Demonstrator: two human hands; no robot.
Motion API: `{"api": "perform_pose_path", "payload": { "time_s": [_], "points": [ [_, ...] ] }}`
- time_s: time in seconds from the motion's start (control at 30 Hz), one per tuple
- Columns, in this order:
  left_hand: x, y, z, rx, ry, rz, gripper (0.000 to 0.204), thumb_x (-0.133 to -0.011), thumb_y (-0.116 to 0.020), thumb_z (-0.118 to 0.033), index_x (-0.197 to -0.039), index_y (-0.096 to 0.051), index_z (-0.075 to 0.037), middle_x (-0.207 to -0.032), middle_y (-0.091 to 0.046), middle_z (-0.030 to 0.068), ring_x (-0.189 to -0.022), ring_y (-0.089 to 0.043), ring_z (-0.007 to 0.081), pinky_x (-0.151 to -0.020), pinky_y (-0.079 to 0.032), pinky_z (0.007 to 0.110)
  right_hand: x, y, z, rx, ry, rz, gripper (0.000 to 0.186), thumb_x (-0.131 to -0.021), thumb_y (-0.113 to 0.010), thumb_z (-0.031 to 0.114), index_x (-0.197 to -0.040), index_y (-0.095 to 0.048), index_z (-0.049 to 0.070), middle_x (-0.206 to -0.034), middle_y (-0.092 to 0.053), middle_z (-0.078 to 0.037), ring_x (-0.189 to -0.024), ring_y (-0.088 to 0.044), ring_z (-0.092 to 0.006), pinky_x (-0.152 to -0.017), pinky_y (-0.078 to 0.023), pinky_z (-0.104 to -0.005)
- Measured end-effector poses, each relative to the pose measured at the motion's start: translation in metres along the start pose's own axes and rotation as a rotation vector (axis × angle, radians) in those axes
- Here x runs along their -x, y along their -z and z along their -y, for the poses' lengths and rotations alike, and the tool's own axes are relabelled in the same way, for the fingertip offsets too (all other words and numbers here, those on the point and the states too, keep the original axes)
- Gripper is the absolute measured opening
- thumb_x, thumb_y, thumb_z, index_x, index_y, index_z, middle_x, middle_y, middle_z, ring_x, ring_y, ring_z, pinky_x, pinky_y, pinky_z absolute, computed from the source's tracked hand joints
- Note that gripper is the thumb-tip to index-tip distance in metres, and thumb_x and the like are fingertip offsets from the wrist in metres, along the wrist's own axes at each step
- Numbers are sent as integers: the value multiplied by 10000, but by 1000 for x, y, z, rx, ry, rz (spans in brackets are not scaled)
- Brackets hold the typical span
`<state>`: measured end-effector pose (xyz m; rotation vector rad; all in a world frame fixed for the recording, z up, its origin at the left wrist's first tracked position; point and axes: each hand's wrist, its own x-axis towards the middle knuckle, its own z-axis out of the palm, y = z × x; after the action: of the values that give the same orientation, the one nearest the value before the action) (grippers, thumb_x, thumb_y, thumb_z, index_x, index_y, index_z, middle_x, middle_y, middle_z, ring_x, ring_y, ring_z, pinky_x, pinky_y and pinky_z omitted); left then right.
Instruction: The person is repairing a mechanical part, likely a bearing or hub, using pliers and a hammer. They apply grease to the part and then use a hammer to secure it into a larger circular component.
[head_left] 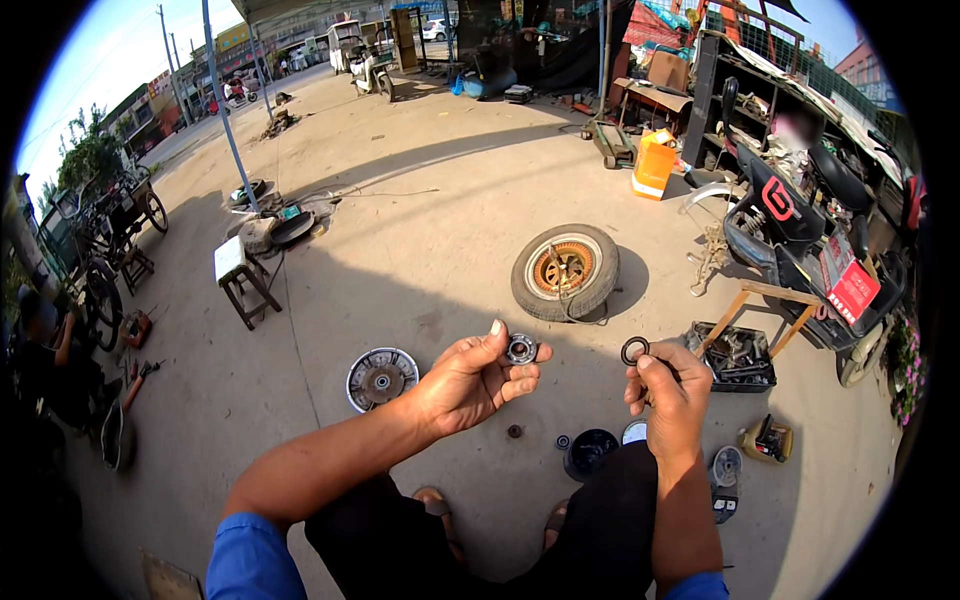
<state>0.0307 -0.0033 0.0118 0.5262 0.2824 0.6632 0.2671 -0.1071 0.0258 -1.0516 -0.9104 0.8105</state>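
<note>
My left hand (470, 385) holds a steel ball bearing (521, 349) in its fingers at the centre of the view. To its right, my right hand (672, 398) pinches a small black ring (634, 350) between thumb and fingers. A round metal hub plate (381, 380) lies on the ground left of my left hand. Below and between my hands are a small brown ring (515, 431), a small metal part (563, 441), a dark tub (590, 455) and a pale round lid (635, 431).
A wheel (565, 271) lies ahead. Right are a parts crate (745, 370), a dismantled scooter (800, 240), an orange box (653, 163) and a yellow jug (754, 440). Left are a stool (238, 262), a pole (225, 120), tools (140, 380) and a person (55, 340) near bicycles.
</note>
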Motion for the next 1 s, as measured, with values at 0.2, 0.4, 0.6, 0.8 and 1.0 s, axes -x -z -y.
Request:
{"api": "perform_pose_path", "payload": {
  "time_s": [0.2,0.4,0.6,0.8,1.0],
  "points": [
    [1,3,-1,8,-1,-27,322,-973,-586,-345,-949,-629,-26,-1175,-636,215,-949,-697,250,-848,-629,331,-11,22,4,127,5,6,97,-886,-620,52,-901,-661,-34,-765,-677,-91,-554,-603,-109,-450,-442,-222],
    [3,7,-1,-4,-9,-55,309,-992,-572,-316,-984,-572,-8,-1186,-626,226,-984,-683,242,-887,-611,329,-30,66,-11,347,-51,21,159,-904,-615,96,-904,-669,-54,-760,-668,-93,-569,-612,-115,-460,-467,-231],
    [10,10,-2,-61,-13,-92,318,-1015,-525,-157,-1129,-527,139,-1265,-560,285,-1094,-655,297,-930,-606,318,-32,121,-76,572,-204,64,181,-900,-655,137,-890,-680,-42,-763,-675,-70,-588,-623,-107,-494,-485,-240],
    [12,12,-1,-197,-48,-69,369,-988,-562,-120,-1220,-507,161,-1284,-567,270,-1111,-653,299,-968,-579,325,-1,159,-174,778,-304,202,128,-821,-682,88,-850,-708,-33,-685,-669,-109,-582,-645,-161,-526,-490,-307],
    [13,13,0,-302,-38,-71,368,-962,-628,-174,-1192,-555,105,-1221,-622,230,-1025,-684,252,-885,-604,321,41,165,-258,1208,-34,445,165,-790,-712,130,-910,-728,17,-793,-694,-165,-727,-672,-319,-667,-526,-403]
  ]
}}
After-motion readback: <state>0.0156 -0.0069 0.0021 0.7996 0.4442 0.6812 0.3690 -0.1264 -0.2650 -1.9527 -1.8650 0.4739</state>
